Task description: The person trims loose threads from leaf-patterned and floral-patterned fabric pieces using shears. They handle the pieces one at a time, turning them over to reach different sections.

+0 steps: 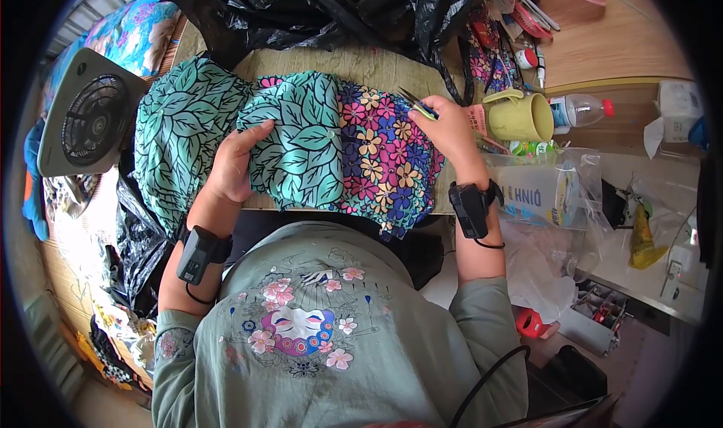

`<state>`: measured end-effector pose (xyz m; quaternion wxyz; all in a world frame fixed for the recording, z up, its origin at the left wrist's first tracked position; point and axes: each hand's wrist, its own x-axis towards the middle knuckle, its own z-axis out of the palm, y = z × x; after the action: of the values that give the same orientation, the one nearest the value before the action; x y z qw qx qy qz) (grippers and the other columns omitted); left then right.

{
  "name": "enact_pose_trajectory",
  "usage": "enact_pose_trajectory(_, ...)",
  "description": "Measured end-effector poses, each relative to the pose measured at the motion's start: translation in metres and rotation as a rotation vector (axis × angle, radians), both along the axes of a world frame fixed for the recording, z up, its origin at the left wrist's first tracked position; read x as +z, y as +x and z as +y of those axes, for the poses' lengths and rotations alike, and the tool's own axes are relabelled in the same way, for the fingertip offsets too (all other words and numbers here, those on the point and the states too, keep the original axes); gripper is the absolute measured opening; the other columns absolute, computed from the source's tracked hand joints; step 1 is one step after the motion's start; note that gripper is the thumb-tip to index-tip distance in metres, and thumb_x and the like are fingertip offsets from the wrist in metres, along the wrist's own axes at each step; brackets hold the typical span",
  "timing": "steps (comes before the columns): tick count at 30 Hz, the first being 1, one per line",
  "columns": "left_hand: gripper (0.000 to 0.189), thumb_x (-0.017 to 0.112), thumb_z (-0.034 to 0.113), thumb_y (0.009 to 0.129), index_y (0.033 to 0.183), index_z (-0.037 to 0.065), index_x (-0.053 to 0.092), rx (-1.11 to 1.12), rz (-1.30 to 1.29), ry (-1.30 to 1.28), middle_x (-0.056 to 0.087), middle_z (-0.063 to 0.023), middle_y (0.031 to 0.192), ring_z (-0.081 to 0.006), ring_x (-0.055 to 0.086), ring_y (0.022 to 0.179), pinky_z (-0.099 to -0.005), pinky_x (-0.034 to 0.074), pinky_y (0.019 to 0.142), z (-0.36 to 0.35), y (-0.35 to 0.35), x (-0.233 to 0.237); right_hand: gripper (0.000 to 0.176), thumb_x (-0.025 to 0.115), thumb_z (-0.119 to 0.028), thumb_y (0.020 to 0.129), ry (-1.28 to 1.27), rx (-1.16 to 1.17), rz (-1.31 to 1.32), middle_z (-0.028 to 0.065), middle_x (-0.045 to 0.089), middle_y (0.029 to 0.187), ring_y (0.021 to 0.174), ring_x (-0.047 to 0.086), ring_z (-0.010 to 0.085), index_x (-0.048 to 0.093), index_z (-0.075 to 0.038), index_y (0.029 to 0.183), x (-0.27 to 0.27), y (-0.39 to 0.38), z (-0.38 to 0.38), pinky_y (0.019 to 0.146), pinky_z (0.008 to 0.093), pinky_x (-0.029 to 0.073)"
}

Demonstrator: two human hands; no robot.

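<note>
My right hand (446, 130) is closed around a pair of thread snips (416, 105), whose dark blades point up and to the left. A teal leaf-print cloth (297, 146) lies on the table, partly over a dark flower-print cloth (380, 153) with pink, orange and blue blossoms. At the leaf cloth's left edge, my left hand (235, 161) grips it, thumb on top and the other fingers mostly hidden. More leaf-print cloth (181, 127) is bunched to the left. The flower cloth hangs over the table's front edge near my right hand.
Black plastic bags (324, 14) lie across the table's back. A grey fan (92, 119) stands at the left. To the right are a yellow mug (521, 118), a bottle with a red cap (584, 110) and a clear plastic bag (553, 191).
</note>
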<state>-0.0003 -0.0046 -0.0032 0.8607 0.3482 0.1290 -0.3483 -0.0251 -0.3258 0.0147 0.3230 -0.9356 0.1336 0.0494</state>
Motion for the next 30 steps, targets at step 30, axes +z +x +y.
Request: enact_pose_trajectory(30, 0.032, 0.048, 0.016, 0.094, 0.118, -0.004, 0.054, -0.047, -0.044, -0.073, 0.064, -0.0142, 0.109, -0.023, 0.064, 0.096, -0.0358, 0.053, 0.086, 0.011, 0.001, -0.017, 0.026, 0.069, -0.025, 0.084, 0.5, 0.331, -0.258, 0.0005, 0.065, 0.068, 0.062, 0.056, 0.0039, 0.065, 0.0, 0.084, 0.051, 0.018, 0.144, 0.051, 0.0202, 0.043)
